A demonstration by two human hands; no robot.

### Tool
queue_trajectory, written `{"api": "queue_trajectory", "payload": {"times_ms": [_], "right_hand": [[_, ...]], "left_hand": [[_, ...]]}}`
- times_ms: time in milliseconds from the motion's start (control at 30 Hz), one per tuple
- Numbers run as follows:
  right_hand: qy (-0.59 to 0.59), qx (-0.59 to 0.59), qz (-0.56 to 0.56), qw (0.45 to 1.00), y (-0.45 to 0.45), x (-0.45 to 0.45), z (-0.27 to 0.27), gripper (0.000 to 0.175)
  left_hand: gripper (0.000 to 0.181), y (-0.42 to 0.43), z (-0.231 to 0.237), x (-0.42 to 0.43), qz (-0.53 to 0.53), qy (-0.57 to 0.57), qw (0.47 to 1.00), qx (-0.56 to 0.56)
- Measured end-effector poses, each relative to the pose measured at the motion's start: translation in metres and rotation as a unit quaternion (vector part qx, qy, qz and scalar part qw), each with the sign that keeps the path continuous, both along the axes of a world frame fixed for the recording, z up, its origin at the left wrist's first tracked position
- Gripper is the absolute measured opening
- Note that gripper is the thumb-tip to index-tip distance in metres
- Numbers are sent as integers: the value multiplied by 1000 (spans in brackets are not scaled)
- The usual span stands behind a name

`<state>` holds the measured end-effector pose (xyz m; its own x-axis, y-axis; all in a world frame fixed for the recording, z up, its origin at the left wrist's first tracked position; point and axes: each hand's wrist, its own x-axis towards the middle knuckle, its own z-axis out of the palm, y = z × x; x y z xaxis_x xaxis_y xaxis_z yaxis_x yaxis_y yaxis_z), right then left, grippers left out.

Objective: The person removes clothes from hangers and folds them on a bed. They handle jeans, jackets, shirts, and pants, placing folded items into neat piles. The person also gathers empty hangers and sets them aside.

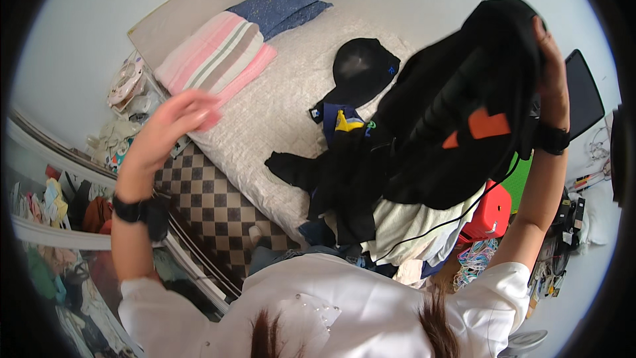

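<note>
My right hand [551, 64] is raised at the right and grips a black garment [437, 94] with orange patches by its upper edge. The cloth hangs spread out, its lower part over a pile of clothes. My left hand [184, 114], slightly blurred, hovers near the bed's left edge with loosely curled fingers and nothing in it. On the bed lies a folded black piece of clothing [362, 64] with a small blue mark. Beside the hanging cloth are another black garment [343, 174] and a navy and yellow one [345, 122]. Pale cloth [412, 223] shows below.
A bed [253, 159] with a striped pink blanket [213, 54] and blue pillows [278, 5] stands ahead. Glass-fronted shelves [64, 238] of clothes curve along the left. At the right are a red box [489, 214], a dark screen [585, 94] and a bundle of coloured cords [474, 261].
</note>
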<state>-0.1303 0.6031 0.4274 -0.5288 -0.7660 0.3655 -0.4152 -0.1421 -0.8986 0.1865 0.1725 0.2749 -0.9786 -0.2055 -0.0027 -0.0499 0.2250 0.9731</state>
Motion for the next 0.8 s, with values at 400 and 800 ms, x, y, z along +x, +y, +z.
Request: {"api": "queue_trajectory", "payload": {"times_ms": [400,800], "right_hand": [[93,3,-169,981,-209,58,59,45],[265,274,-404,832,-258,47,-7,40]], "left_hand": [[81,-99,-44,-181,-392,97,909,-109],[28,-320,-6,-202,158,475,722,-477]]}}
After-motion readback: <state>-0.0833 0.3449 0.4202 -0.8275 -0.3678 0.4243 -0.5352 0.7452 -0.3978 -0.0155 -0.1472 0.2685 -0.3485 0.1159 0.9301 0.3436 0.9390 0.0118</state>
